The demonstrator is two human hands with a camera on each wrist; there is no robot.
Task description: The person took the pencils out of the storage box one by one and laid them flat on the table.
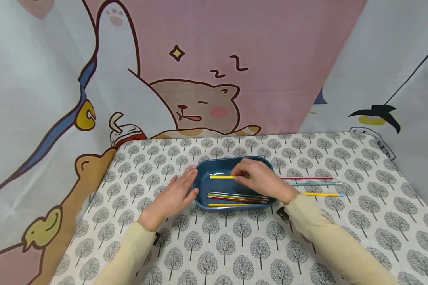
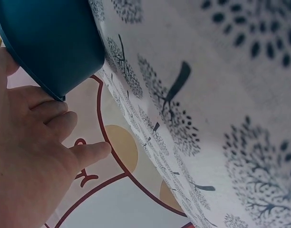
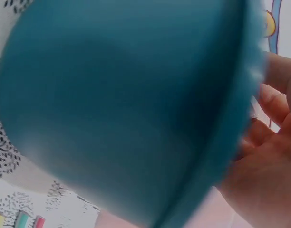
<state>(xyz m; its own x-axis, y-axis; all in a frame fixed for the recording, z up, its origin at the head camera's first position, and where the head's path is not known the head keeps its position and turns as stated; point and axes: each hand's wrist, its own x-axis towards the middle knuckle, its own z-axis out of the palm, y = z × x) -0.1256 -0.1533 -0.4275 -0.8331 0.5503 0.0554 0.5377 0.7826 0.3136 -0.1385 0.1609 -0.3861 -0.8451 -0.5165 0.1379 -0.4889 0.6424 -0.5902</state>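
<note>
A dark blue oblong tray (image 1: 228, 186) stands on the table. My right hand (image 1: 258, 178) reaches over its right side and pinches a yellow pencil (image 1: 222, 177), which lies crosswise over the tray's far half. Several pencils (image 1: 237, 196) lie side by side along the near wall inside. At the tray's left end, my left hand (image 1: 176, 194) rests with fingers extended against the rim, also visible beside the tray wall (image 2: 55, 42) in the left wrist view. In the right wrist view, the tray's outer wall (image 3: 112, 104) hides much of the right hand's fingers.
Right of the tray, a red pencil (image 1: 317, 178), a green pencil (image 1: 315, 184) and another yellow pencil (image 1: 324, 194) lie on the tree-print tablecloth (image 1: 235, 245). A cartoon-print curtain (image 1: 271, 59) hangs behind the table and at both sides.
</note>
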